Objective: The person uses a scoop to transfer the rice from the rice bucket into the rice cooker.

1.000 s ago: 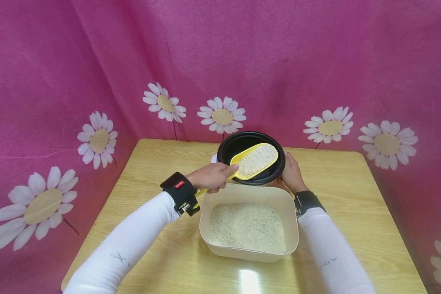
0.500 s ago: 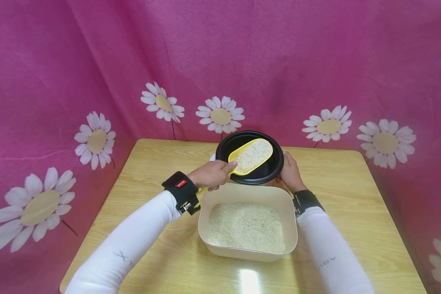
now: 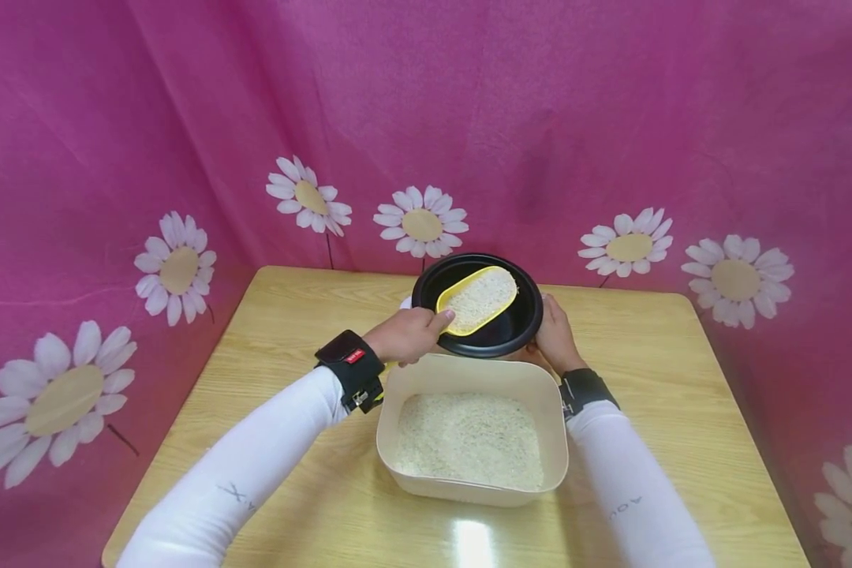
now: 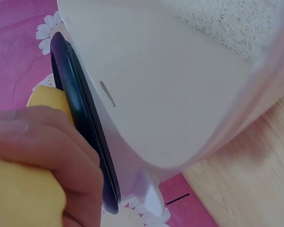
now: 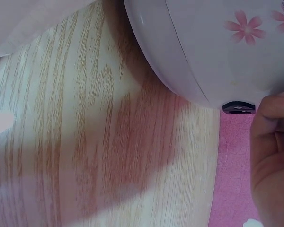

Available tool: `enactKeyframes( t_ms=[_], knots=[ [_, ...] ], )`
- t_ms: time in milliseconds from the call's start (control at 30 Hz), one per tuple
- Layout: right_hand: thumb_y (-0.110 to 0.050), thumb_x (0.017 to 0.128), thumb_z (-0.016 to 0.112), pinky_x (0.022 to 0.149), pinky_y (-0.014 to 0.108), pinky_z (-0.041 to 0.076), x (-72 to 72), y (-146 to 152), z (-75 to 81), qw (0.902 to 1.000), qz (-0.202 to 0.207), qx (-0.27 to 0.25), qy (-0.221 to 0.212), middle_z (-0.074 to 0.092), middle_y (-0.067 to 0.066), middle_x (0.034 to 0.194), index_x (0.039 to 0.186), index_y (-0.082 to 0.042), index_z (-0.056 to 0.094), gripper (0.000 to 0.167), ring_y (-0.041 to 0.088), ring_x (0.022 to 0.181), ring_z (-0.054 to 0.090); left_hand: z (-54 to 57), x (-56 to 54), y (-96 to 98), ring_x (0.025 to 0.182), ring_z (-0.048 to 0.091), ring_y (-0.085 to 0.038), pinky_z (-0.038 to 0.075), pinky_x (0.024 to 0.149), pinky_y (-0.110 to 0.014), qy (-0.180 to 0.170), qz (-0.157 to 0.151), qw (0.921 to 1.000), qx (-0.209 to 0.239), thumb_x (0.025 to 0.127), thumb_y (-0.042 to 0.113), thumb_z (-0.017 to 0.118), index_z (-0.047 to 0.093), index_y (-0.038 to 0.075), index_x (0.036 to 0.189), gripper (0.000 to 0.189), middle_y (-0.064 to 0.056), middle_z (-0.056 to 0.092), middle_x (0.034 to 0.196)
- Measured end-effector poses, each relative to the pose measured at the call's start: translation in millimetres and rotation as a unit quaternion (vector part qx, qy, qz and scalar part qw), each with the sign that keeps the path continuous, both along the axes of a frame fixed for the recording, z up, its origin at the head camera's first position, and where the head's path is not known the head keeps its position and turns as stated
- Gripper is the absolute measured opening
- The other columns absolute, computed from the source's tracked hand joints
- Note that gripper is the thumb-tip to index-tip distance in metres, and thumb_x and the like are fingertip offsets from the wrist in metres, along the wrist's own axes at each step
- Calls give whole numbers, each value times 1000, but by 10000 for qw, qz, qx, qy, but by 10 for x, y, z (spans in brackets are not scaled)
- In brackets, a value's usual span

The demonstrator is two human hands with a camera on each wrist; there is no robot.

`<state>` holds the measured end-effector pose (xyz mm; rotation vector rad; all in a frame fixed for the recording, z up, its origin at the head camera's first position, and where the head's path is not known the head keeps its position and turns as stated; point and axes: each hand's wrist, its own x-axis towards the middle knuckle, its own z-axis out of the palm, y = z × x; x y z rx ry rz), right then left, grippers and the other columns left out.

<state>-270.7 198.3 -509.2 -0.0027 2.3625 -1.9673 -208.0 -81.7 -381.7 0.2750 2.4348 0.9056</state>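
My left hand (image 3: 406,334) grips the handle of a yellow scoop (image 3: 440,306), its bowl heaped with white rice (image 3: 484,297). The scoop lies over the opening of a black inner pot (image 3: 525,327). That pot sits in a pale rice cooker (image 5: 217,52) with pink flowers printed on its side. In the left wrist view, fingers wrap the yellow handle (image 4: 23,194) beside the black rim. My right hand (image 3: 559,335) holds the cooker's right side, its fingers along the wall just below the rim. Part of this hand is cut off in the right wrist view.
A cream bin (image 3: 426,493) of rice stands right in front of the cooker, between my forearms. Both stand on a wooden table (image 3: 305,473). A pink curtain (image 3: 511,118) with daisies closes off the back and sides. A black socket (image 5: 238,107) shows low on the cooker.
The scoop has shifted slightly back and left over the pot, with its rice still heaped. The whole head view has slid a little. The right hand keeps its hold.
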Motion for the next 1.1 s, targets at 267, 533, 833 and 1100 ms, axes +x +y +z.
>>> enactKeyframes(
  t_ms=[267, 533, 833, 1100],
  knots=[
    [-33, 114, 30, 51, 28, 47, 133, -53, 235, 10000, 66, 1, 43, 46, -8, 60, 103, -18, 49, 27, 11, 49, 48, -17, -20, -3, 49, 41, -19, 34, 47, -28, -48, 301, 9994, -189, 110, 53, 35, 52, 11, 81, 54, -2, 43, 61],
    [-33, 114, 29, 51, 27, 46, 146, -51, 246, 10000, -1, -2, 69, 46, -9, 60, 113, -18, 52, 27, 11, 49, 48, -44, -34, 1, 46, 41, -18, 35, 45, -27, 179, 238, 9984, -474, 110, 53, 36, 53, 11, 81, 53, -1, 42, 60],
    [-34, 114, 30, 51, 31, 47, 161, -57, 251, 9999, 19, -64, 83, 47, -8, 61, 109, -18, 51, 27, 12, 49, 48, -58, -28, 11, 54, 44, -16, 34, 54, -28, 930, 103, 9909, -971, 110, 49, 38, 52, 12, 76, 53, 0, 44, 65],
    [-34, 114, 28, 50, 29, 47, 152, -53, 246, 9999, 108, -13, 102, 48, -9, 61, 114, -5, 48, 35, 12, 49, 49, -75, 19, 5, 62, 52, -20, 39, 57, -30, 1651, -71, 9733, -1596, 110, 49, 39, 56, 7, 92, 48, -3, 50, 73]
  ],
)
